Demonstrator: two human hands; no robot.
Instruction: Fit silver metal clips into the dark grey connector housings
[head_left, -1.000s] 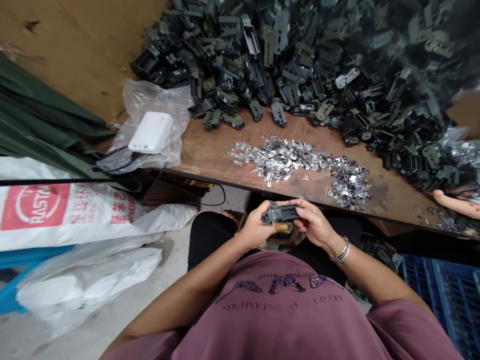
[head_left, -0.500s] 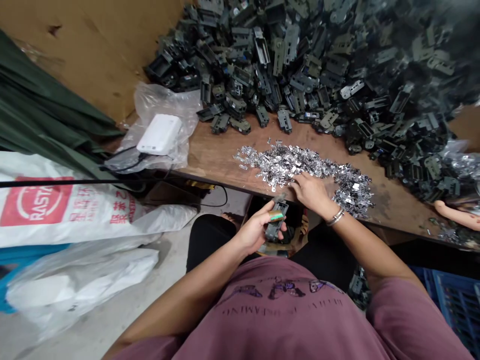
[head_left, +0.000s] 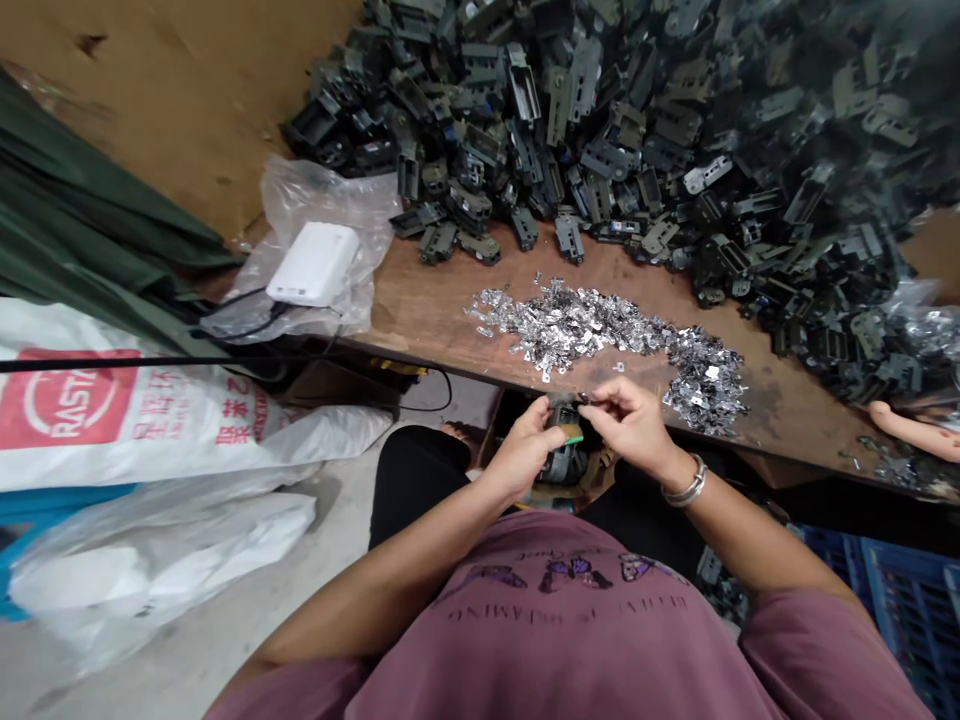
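My left hand (head_left: 521,448) is wrapped round a dark grey plastic housing (head_left: 566,418), held above my lap just off the bench's front edge. Around the left thumb is a tan and green wrapping (head_left: 573,437). My right hand (head_left: 634,425), with a silver bracelet at the wrist, pinches a small dark-looking metal piece (head_left: 584,398) at the housing's upper right side. Whether the piece touches the housing I cannot tell. Beyond the hands, a pile of small shiny metal pieces (head_left: 577,325) lies on the bench.
A large heap of similar housings (head_left: 600,150) covers the back of the wooden bench (head_left: 431,310). On the left, a white box-shaped device (head_left: 315,265) with cables rests on clear plastic. Printed white sacks (head_left: 187,410) stand lower left, a blue crate (head_left: 900,590) lower right.
My right hand has drawn back from the metal pile to the housing, now with a small piece between its fingertips. My left hand has kept its hold and shifted slightly to the right.
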